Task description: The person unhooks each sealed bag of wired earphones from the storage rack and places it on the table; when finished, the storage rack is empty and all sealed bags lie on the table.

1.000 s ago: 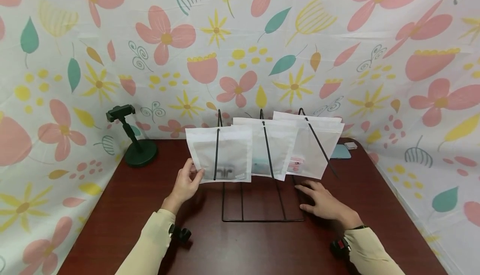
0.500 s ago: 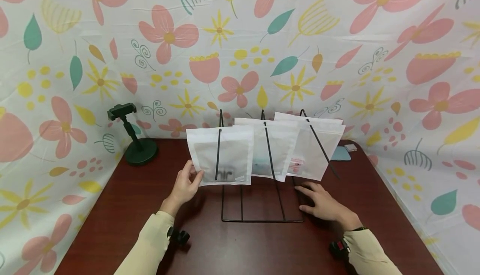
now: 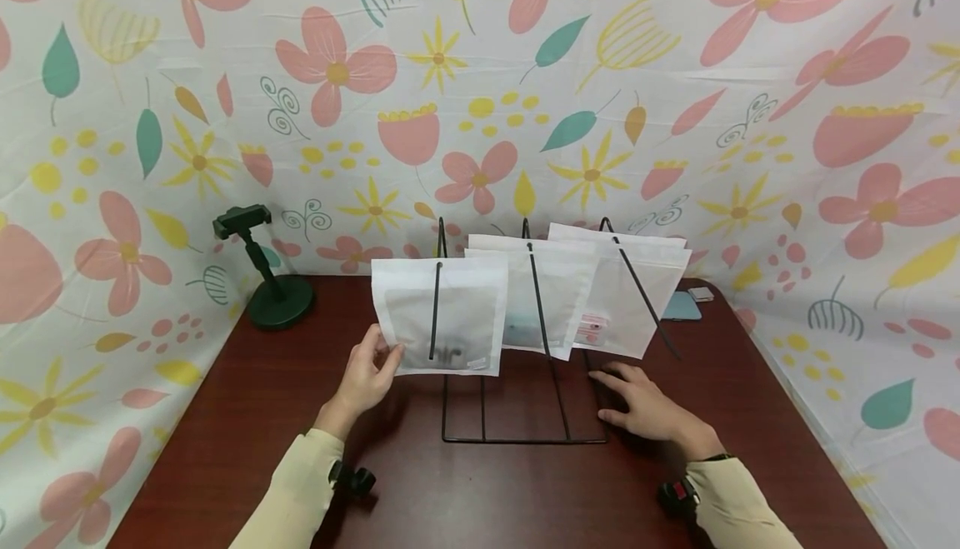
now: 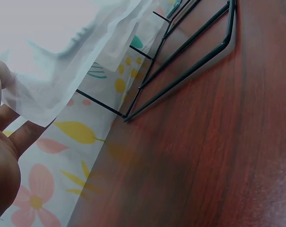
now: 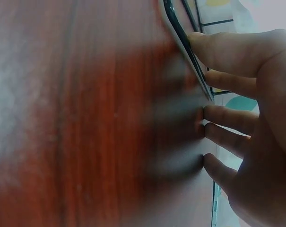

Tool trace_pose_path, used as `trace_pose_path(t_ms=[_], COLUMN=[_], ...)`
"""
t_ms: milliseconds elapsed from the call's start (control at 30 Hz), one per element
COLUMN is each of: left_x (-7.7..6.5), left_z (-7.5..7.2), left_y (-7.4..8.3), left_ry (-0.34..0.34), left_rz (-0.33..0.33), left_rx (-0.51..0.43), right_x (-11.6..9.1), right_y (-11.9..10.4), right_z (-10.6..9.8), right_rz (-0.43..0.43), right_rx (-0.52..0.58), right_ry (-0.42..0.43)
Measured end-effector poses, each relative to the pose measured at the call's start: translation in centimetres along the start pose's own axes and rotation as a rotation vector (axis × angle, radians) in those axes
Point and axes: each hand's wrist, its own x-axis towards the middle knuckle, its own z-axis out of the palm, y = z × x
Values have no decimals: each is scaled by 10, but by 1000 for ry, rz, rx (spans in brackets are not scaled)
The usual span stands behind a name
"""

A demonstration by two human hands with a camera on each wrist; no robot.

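Three white pouches hang on the hooks of a black wire rack (image 3: 525, 441). My left hand (image 3: 367, 374) pinches the lower left edge of the left pouch (image 3: 468, 307), thumb in front and fingers behind. A dark print shows faintly near that pouch's bottom. The middle pouch (image 3: 558, 282) is partly covered by it; the right pouch (image 3: 626, 307) has a pink item at its lower left. With spread fingers, my right hand (image 3: 645, 403) rests on the table beside the rack's right base bar. In the right wrist view its thumb (image 5: 223, 49) touches the black bar.
A dark green stand (image 3: 281, 303) with a clamp head is at the table's back left. Behind the right pouch lie a light blue flat item (image 3: 681, 305) and a small white piece (image 3: 702, 291). A flowered cloth (image 3: 480, 116) hangs behind the brown table (image 3: 487, 499).
The left pouch has moved slightly down on its hook, and its bottom edge hangs lower. My left hand has shifted a little down and left with it. The right hand stays in place.
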Motion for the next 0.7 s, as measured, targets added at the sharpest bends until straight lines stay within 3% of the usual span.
trace_pose_path(t_ms=[167,433,700], left_x=[-4,-17,-20], left_z=[1,6,3], left_y=[0,-24,-22], left_ry=[5,12,0], left_rz=[4,-1,22], left_rx=[13,12,-31], right_x=[0,0,0], right_y=[0,1,3], right_z=[0,0,2], right_rz=[-2,-5,-3], right_rx=[6,22,32], right_ry=[-4,-5,-10])
